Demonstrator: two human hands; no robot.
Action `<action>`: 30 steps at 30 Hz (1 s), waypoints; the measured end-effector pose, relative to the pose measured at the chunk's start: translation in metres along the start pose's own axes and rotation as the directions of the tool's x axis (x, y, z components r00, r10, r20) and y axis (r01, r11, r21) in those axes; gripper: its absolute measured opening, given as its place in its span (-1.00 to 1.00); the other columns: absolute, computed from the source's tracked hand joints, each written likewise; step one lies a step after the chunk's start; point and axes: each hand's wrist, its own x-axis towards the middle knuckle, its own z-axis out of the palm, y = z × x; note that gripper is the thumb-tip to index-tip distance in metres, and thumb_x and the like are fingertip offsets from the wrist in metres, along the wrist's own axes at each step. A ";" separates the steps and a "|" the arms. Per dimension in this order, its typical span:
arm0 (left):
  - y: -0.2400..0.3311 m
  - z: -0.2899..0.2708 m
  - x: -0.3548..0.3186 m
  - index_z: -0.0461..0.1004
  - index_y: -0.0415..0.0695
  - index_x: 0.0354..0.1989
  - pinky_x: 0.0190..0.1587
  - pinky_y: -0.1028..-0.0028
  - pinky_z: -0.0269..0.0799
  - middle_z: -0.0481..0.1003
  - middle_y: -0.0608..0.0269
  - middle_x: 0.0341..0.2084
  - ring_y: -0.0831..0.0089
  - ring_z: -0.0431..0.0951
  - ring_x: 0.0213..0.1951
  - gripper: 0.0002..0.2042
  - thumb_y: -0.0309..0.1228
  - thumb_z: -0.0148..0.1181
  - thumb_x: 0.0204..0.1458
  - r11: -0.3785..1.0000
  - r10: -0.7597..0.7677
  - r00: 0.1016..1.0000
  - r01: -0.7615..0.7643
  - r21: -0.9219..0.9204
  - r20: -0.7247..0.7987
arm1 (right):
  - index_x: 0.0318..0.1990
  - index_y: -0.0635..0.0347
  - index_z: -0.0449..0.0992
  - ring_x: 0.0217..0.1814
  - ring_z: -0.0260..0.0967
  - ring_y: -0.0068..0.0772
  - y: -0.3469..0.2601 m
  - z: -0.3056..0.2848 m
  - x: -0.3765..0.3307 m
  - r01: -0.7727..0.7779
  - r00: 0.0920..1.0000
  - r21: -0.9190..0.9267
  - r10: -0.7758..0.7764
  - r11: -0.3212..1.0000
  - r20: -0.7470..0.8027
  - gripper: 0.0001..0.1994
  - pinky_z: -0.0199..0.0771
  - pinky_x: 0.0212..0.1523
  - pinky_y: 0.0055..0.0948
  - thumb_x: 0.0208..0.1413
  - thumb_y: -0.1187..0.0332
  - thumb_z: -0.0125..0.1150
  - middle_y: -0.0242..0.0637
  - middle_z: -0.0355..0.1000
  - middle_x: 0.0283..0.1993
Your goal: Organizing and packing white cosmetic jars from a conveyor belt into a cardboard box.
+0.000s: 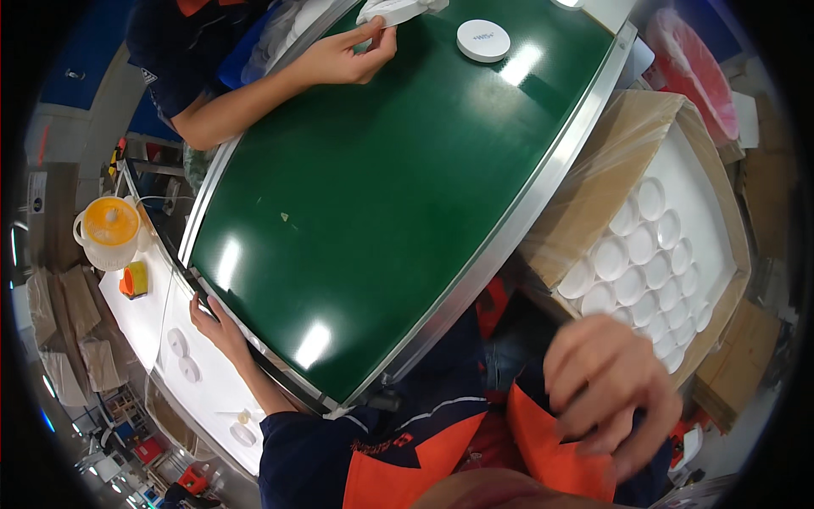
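My right hand (pixel 612 392) hovers, blurred, over my lap beside a cardboard box (pixel 593 182). Its fingers are loosely curled and apart, and I see nothing in them. The box is lined with clear plastic and packed with several white round caps (pixel 646 254). My left hand (pixel 214 321) rests with its fingers spread on the metal end rim (pixel 254 352) of a green conveyor belt (pixel 381 187) and holds nothing. One white round disc (pixel 483 40) lies at the far end of the belt.
A co-worker's hand (pixel 348 55) across the belt holds a white item (pixel 392 10). On a white side table (pixel 212 399) to my left lie a few white caps (pixel 182 356). Beyond them stand a yellow-lidded jug (pixel 110 233) and an orange tape roll (pixel 134 280). More boxes stand at the right.
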 end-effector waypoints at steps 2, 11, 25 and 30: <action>-0.016 -0.016 -0.005 0.25 -0.30 0.18 0.27 0.18 0.08 0.26 -0.12 0.15 0.02 0.23 0.20 -0.55 -0.20 -0.04 0.27 0.999 0.001 1.000 0.000 0.042 -0.020 | -0.22 0.20 0.46 -0.48 0.32 -0.42 0.027 -0.004 0.000 -0.179 0.962 -0.255 0.115 0.950 -0.248 -0.66 0.29 -0.45 -0.46 -0.25 0.45 0.37 -0.28 0.38 -0.41; -0.007 -0.013 -0.009 0.28 -0.20 0.18 0.29 0.16 0.06 0.22 -0.10 0.20 0.00 0.16 0.26 -0.57 -0.17 -0.05 0.26 0.998 -0.061 0.998 0.061 -0.030 -0.002 | 0.24 0.41 0.17 0.20 0.24 0.16 0.231 -0.206 0.062 -0.547 0.696 -0.808 0.417 -0.219 -0.584 -0.01 0.34 0.11 -0.12 -0.24 -0.12 0.45 0.15 0.21 0.22; -0.019 -0.014 -0.009 0.30 -0.20 0.15 0.28 0.15 0.06 0.25 -0.08 0.16 0.02 0.19 0.23 -0.58 -0.18 -0.01 0.24 0.999 -0.037 0.999 0.037 -0.008 -0.008 | 0.23 0.24 0.06 0.16 0.27 -0.28 0.052 -0.004 0.011 -0.218 0.961 -0.830 -0.035 0.514 -0.274 -0.09 0.35 0.15 -0.34 -0.38 0.50 0.46 -0.15 0.22 0.11; -0.013 -0.013 -0.008 0.32 -0.22 0.13 0.27 0.15 0.07 0.27 -0.09 0.14 0.03 0.21 0.21 -0.58 -0.18 -0.01 0.24 0.999 -0.001 1.000 0.000 -0.049 -0.019 | 0.23 0.24 0.05 0.17 0.25 -0.28 0.031 0.003 0.005 -0.188 0.967 -0.814 -0.040 0.549 -0.250 -0.06 0.35 0.16 -0.34 -0.43 0.48 0.44 -0.14 0.20 0.12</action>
